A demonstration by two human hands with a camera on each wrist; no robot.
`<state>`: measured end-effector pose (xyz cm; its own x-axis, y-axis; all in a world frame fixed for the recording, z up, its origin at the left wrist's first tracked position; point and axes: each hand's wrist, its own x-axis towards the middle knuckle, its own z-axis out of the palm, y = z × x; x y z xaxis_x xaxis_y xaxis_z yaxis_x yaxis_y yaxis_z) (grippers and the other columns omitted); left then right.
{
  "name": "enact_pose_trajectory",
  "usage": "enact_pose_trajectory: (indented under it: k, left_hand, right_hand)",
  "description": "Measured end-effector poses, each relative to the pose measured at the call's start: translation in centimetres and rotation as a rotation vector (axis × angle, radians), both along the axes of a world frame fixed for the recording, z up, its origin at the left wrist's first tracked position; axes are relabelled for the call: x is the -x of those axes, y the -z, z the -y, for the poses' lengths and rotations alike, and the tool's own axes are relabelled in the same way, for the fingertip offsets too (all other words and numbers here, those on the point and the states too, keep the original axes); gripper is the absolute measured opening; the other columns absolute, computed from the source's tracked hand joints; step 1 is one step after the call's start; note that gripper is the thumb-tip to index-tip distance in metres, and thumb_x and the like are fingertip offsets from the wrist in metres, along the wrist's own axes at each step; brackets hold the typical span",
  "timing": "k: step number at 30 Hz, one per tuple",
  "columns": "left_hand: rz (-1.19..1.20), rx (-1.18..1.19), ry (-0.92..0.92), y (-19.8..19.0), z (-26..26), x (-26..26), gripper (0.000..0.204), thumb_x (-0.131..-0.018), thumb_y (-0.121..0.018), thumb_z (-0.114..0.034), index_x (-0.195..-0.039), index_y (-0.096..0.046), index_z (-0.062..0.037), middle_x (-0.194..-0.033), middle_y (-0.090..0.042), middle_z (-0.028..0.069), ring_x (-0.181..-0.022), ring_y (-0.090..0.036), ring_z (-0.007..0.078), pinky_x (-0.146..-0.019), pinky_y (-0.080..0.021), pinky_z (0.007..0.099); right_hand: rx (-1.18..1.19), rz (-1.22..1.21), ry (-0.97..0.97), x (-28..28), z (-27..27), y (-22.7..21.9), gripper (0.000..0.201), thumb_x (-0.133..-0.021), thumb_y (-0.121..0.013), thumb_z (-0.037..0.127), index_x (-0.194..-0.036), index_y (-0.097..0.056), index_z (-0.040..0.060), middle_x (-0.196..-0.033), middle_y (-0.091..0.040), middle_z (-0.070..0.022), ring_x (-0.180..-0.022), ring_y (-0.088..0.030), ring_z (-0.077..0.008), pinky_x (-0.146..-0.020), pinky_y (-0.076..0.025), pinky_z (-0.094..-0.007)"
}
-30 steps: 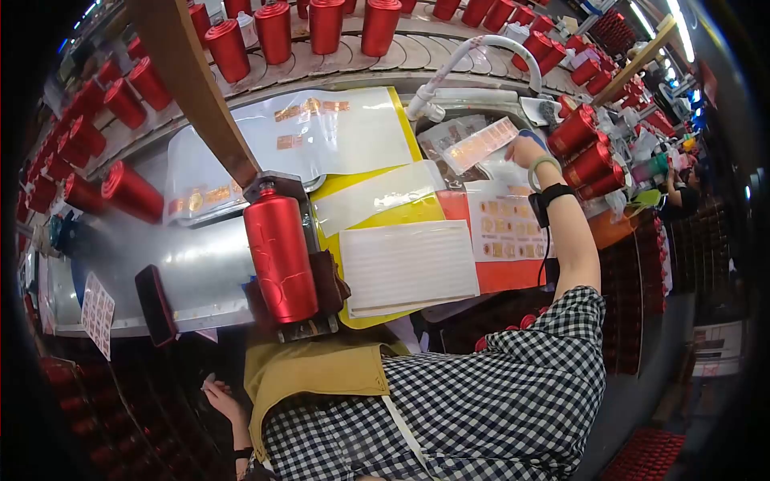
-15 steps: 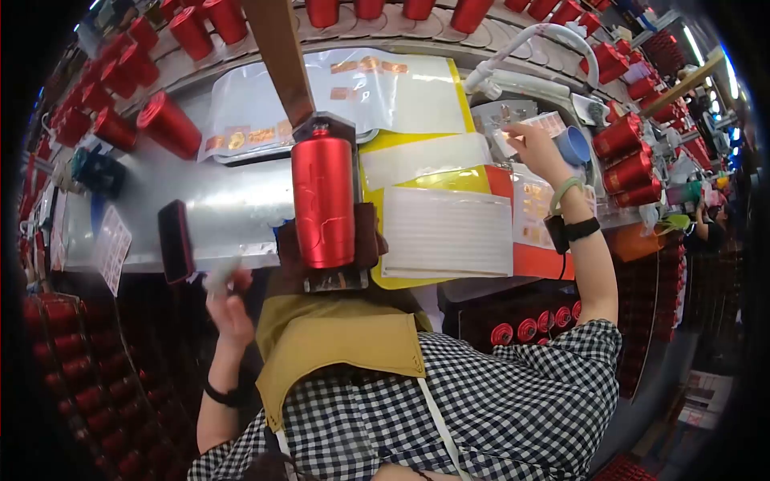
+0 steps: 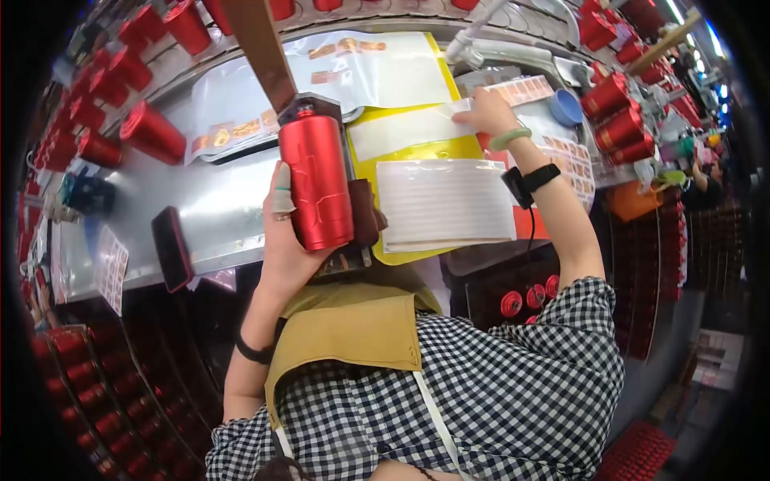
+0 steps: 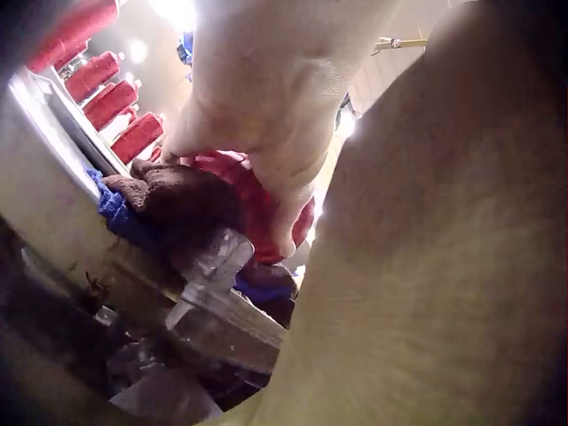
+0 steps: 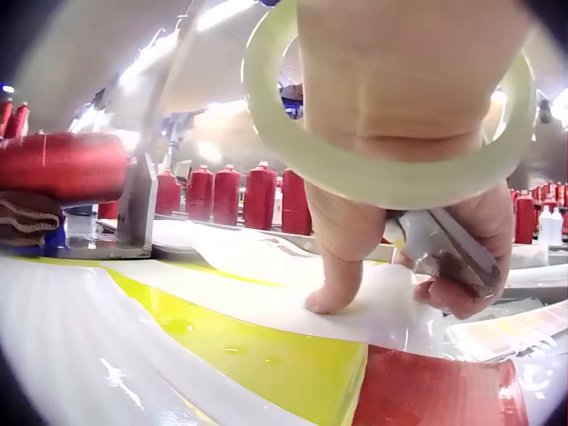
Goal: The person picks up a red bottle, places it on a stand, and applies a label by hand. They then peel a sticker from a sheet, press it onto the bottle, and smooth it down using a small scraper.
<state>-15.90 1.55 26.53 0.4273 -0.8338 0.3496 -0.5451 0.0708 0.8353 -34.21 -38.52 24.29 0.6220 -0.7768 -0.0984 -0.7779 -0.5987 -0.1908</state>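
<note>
A red metallic bottle (image 3: 317, 188) with raised line patterns lies in a holder at the table's front edge. My left hand (image 3: 287, 240) grips it from its left side near the base, with a covering on one finger; the left wrist view shows this hand (image 4: 257, 98) around the red surface, beside a brown cloth (image 4: 186, 191). At the right end of a pale translucent strip (image 3: 401, 132) is my right hand (image 3: 491, 115). In the right wrist view its thumb touches the pale sheet, while its other fingers curl around a shiny flat metal tool (image 5: 453, 253).
A lined white pad (image 3: 441, 200) lies on yellow and red sheets. Beyond my right hand are gold sticker sheets (image 3: 525, 90) and a blue cup (image 3: 566, 107). Red bottles (image 3: 613, 120) stand around the table. A phone (image 3: 171, 248) sits at the left front edge.
My left hand has come up from beside the table's edge onto the red bottle. My right hand has left the sticker sheet near the blue cup and moved left to the pale strip.
</note>
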Motion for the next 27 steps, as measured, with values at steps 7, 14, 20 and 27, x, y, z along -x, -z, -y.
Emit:
enact_pose_trajectory:
  k: [7,14,20,27]
  left_hand:
    - [-0.106,-0.081,-0.054,-1.2,-0.6,0.8,0.118,-0.07,-0.095,-0.012,-0.163,-0.023,-0.0038,-0.148,-0.051,0.0174,-0.129,-0.057,0.027,-0.107,-0.049,0.0398]
    - [-0.07,-0.056,-0.073,0.4,-0.9,0.5,0.115,-0.072,-0.093,-0.007,-0.162,-0.024,-0.0035,-0.148,-0.051,0.0171,-0.129,-0.058,0.0263,-0.107,-0.049,0.0395]
    - [-0.07,-0.043,-0.066,0.1,-0.6,0.7,0.115,-0.071,-0.091,-0.001,-0.163,-0.023,-0.0068,-0.152,-0.049,0.0141,-0.132,-0.056,0.0249,-0.109,-0.049,0.0387]
    - [-0.218,-0.064,-0.062,0.4,-0.7,0.8,0.116,-0.07,-0.093,-0.005,-0.163,-0.024,-0.0065,-0.158,-0.042,0.0139,-0.14,-0.047,0.0248,-0.116,-0.042,0.0404]
  right_hand:
    - [-0.071,0.472,0.02,3.4,-4.0,-6.7,0.031,-0.087,-0.073,0.027,-0.092,-0.067,-0.0034,-0.073,-0.064,-0.0097,-0.073,-0.064,-0.0189,-0.069,-0.051,-0.0345]
    - [0.441,0.681,0.608,25.4,-4.4,-8.0,0.03,-0.088,-0.07,0.019,-0.109,-0.066,-0.0025,-0.091,-0.07,-0.016,-0.082,-0.067,-0.0235,-0.076,-0.052,-0.0389]
    - [0.856,0.45,1.056,37.6,-10.0,-6.0,0.036,-0.087,-0.066,0.02,-0.114,-0.061,-0.0029,-0.111,-0.07,-0.0267,-0.107,-0.067,-0.0446,-0.094,-0.05,-0.0514]
    - [0.477,0.752,1.151,42.0,-7.3,8.3,0.046,-0.083,-0.067,0.014,-0.123,-0.057,-0.0046,-0.117,-0.067,-0.0252,-0.106,-0.067,-0.0379,-0.097,-0.051,-0.0456]
